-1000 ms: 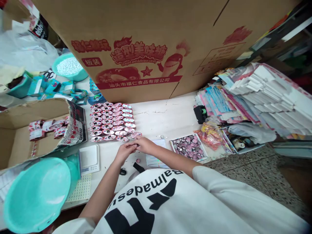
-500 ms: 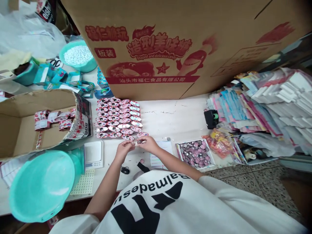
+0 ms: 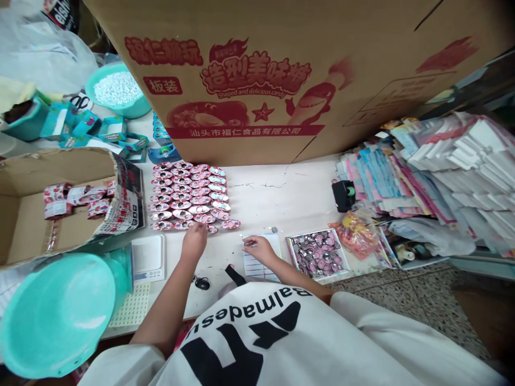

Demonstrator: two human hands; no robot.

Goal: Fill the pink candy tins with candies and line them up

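Rows of small red-and-white printed paper boxes (image 3: pixel 183 197) stand on the white table, several with an open oval top. My left hand (image 3: pixel 195 241) is at the near edge of these rows, its fingers bent together over a front box; what they hold is hidden. Over a lined sheet of paper (image 3: pixel 257 268), my right hand (image 3: pixel 258 247) is closed on a small round disc (image 3: pixel 249 243) with a dark, shiny edge. To its right, a shallow white box (image 3: pixel 290 252) holds many pink and silver round discs (image 3: pixel 319 252).
A large carton (image 3: pixel 249 150) walls off the back. On the left are an open cardboard box (image 3: pixel 24 225), a turquoise basin (image 3: pixel 60 316) and a white scale (image 3: pixel 148 254). Stacked packaging (image 3: pixel 386 177) and a bag of orange pieces (image 3: pixel 358 234) lie right.
My hands were close together in front of the rows and have parted. The left moved left to the front boxes, the right moved right over the paper. The view shifted slightly.
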